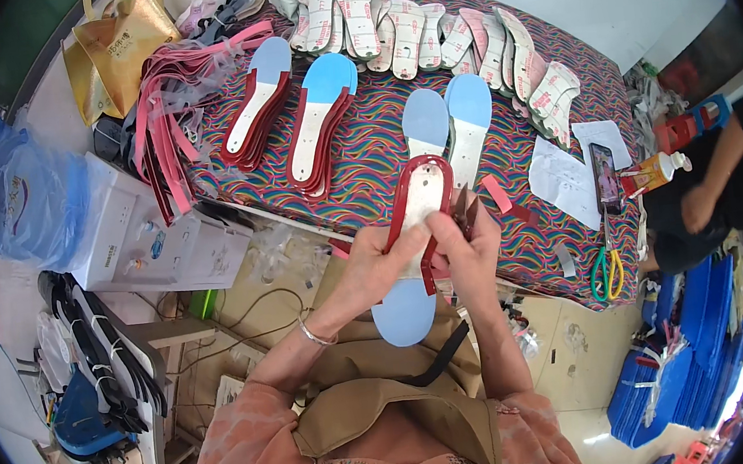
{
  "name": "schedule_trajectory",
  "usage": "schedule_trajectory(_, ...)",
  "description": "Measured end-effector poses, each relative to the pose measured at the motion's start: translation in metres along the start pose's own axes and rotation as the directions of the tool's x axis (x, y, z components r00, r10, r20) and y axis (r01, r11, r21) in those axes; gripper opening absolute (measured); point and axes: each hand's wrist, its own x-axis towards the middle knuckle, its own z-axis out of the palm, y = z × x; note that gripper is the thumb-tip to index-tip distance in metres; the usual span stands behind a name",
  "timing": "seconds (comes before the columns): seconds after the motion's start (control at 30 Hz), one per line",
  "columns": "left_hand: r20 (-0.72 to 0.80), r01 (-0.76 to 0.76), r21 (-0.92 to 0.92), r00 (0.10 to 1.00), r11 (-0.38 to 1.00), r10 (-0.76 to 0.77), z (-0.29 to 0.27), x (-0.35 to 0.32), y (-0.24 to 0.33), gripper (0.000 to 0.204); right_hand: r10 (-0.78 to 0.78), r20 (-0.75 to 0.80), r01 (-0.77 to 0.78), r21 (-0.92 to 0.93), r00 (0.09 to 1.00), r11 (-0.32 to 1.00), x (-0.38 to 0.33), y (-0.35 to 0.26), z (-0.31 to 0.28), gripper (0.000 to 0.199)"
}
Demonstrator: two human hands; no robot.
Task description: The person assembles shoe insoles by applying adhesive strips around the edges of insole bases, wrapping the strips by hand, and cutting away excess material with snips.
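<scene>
Above my lap, my left hand point(377, 263) grips a shoe insole point(423, 192) by its side, thumb across the top. The insole has a white body, a pale blue end point(407, 314) pointing toward me, and a dark red strip around its far end and sides. My right hand point(473, 253) is closed at the opposite edge, its thumb pressing on the insole. Narrow dark red strips point(466, 208) stick out from the right fingers. Just beyond lie two insoles, one grey-blue point(424, 116) and one brighter blue point(469, 102), without visible red edging; the held insole partly covers them.
Two stacks of red-edged insoles point(260, 99) lie left, beside pink strips point(156, 119). White insole pieces point(409, 29) line the table's back. Right are papers point(563, 183), a phone point(603, 173), scissors point(608, 272) and a bottle point(655, 173). Another person's hand point(698, 207) shows beyond.
</scene>
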Motion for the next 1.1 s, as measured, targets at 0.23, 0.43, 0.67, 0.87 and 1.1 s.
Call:
schedule_trajectory(0.23, -0.119, 0.017, -0.041, 0.993, 0.999, -0.022, -0.006, 0.016, -0.012, 0.037, -0.091, 0.067, 0.093, -0.029, 0.994, 0.995, -0.017, 0.038, -0.014, 0.024)
schedule_trajectory(0.43, 0.248, 0.216, -0.434, 0.962, 0.874, -0.115, 0.005, 0.018, -0.018, 0.050, 0.000, 0.096, -0.041, 0.426, 0.995, 0.904, 0.020, 0.023, -0.017, 0.056)
schedule_trajectory(0.67, 0.607, 0.385, -0.704, 0.762, 0.597, 0.224, 0.023, 0.012, -0.027, 0.063, -0.137, 0.218, -0.023, 0.604, 0.966, 0.797, 0.054, 0.019, -0.009, 0.033)
schedule_trajectory(0.87, 0.423, 0.238, -0.515, 0.906, 0.823, 0.003, 0.005, 0.005, 0.006, 0.075, -0.122, -0.042, 0.126, 0.510, 0.992, 0.851, 0.050, 0.011, -0.019, 0.010)
schedule_trajectory(1.1, 0.372, 0.071, -0.286, 0.927, 0.956, 0.043, 0.004, -0.003, 0.008, 0.050, -0.259, -0.082, 0.268, 0.130, 0.963, 0.955, 0.042, -0.002, -0.014, 0.012)
